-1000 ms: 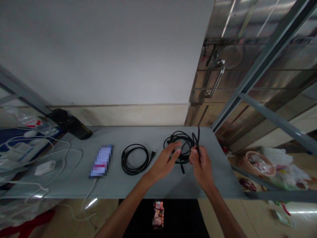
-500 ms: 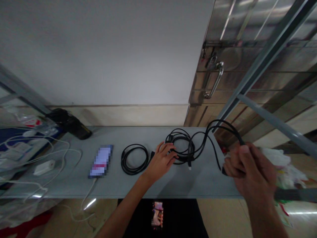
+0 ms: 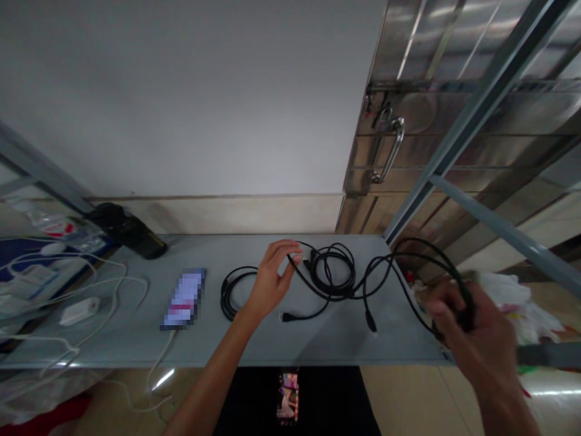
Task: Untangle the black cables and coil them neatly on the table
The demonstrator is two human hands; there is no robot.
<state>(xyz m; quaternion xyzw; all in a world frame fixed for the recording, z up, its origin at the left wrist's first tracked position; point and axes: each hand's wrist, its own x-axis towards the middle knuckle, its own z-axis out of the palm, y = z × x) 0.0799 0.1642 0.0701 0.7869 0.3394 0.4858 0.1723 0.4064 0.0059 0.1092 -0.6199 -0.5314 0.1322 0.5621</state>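
A loose tangle of black cables [image 3: 333, 297] lies on the right half of the grey shelf [image 3: 403, 351]. My left hand [image 3: 270, 281] pinches one strand of it between thumb and fingers, at the tangle's left side. My right hand [image 3: 485, 339], somewhat blurred, is closed around several loops of black cable beyond the shelf's right end. Those loops run back into the tangle. One black plug [image 3: 287, 317] rests below my left hand, and another connector [image 3: 371, 322] points toward the front edge. A separate coiled black cable [image 3: 226, 297] sits left of my left hand, which partly covers it.
A phone with a blurred screen [image 3: 185, 300] is plugged into a white cord. Further left are a white adapter [image 3: 79, 310], tangled white cords, a black bottle-like object [image 3: 131, 233] and a clear plastic bottle [image 3: 59, 225]. Metal posts [image 3: 436, 172] frame the shelf.
My left hand has moved up and left, drawing a strand out of the tangle. Two plugs now lie spread apart below it. My right hand has shifted slightly right and down with its loops.
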